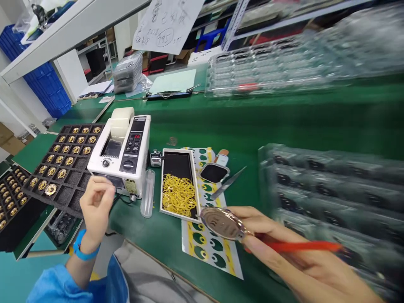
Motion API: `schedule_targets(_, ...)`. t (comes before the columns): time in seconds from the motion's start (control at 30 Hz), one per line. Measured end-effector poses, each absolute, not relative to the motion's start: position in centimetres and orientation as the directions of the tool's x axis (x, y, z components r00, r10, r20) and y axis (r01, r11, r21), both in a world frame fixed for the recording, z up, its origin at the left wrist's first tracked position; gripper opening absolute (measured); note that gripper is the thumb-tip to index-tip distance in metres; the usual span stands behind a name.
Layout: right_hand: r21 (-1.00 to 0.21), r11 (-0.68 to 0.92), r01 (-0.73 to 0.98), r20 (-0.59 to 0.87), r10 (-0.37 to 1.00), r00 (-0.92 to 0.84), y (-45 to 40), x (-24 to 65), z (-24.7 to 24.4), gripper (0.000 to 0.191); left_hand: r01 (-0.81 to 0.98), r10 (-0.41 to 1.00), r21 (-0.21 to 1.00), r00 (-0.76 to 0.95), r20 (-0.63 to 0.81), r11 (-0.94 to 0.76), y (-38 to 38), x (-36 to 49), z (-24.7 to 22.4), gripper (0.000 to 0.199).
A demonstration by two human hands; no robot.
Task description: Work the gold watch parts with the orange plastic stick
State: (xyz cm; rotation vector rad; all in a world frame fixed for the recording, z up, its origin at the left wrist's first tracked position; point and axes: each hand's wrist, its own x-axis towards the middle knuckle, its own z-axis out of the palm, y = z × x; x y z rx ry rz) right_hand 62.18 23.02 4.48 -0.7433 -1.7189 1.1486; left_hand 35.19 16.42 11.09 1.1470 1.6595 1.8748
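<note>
My right hand [274,244] grips a round, gold-rimmed watch head [223,223] by its edge, between thumb and fingers. Its flat back, with faint markings, faces up. A thin red-orange stick-like tool [303,246] also lies in this hand; its kind is unclear. My left hand [97,202], with a blue wristband, is closed in a pinch at the front of the white tape dispenser [121,147]. Whatever lies between those fingertips cannot be made out. A roll of clear tape [121,120] sits on top of the dispenser.
A white-rimmed tray [178,152] holds yellow rings [179,195]. Nearby are a tally counter [155,158], a smartwatch [214,172], a pointed blade-like tool [227,183] and a patterned sheet [217,256]. Foam trays [74,181] stand left, clear plastic trays [328,176] right.
</note>
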Motion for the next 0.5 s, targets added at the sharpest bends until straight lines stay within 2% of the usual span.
schedule_targets(0.07, -0.949, 0.314, -0.017, 0.289, 0.850, -0.441, 23.2, 62.1, 5.3, 0.015, 0.473, 0.834, 0.857, -0.374, 0.404, -0.203, 16.5, 35.4, 13.1, 0.013)
schedule_targets(0.13, -0.976, 0.216, -0.036, 0.209, 0.865, -0.456, 23.2, 62.0, 6.1, 0.024, 0.688, 0.908, 0.696, -0.132, 0.399, -0.206, 16.6, 35.5, 14.9, 0.012)
schedule_targets(0.17, -0.987, 0.157, -0.042, 0.159, 0.871, -0.465, 23.2, 61.9, 6.4, 0.029, 0.732, 0.918, 0.639, -0.049, 0.394, -0.235, 16.8, 35.7, 15.5, 0.014)
schedule_targets(0.23, -0.998, 0.028, -0.059, 0.053, 0.884, -0.464, 23.0, 61.7, 7.1, 0.040, 0.686, 0.916, 0.658, 0.031, 0.399, -0.310, 17.1, 36.4, 16.0, 0.015)
schedule_targets(0.3, -0.991, -0.098, -0.092, -0.044, 0.883, -0.468, 22.8, 61.6, 7.5, 0.046, 0.544, 0.934, 0.768, 0.097, 0.344, -0.339, 17.6, 37.7, 15.5, 0.017)
schedule_targets(0.4, -0.959, -0.229, -0.164, -0.117, 0.854, -0.507, 22.7, 61.4, 7.7, 0.049, 0.340, 0.967, 0.915, 0.205, 0.153, -0.217, 18.7, 40.3, 13.8, 0.021)
schedule_targets(0.5, -0.948, -0.251, -0.193, -0.115, 0.842, -0.528, 22.7, 61.4, 7.5, 0.049, 0.263, 0.969, 0.960, 0.246, 0.025, -0.092, 19.9, 42.3, 12.2, 0.022)
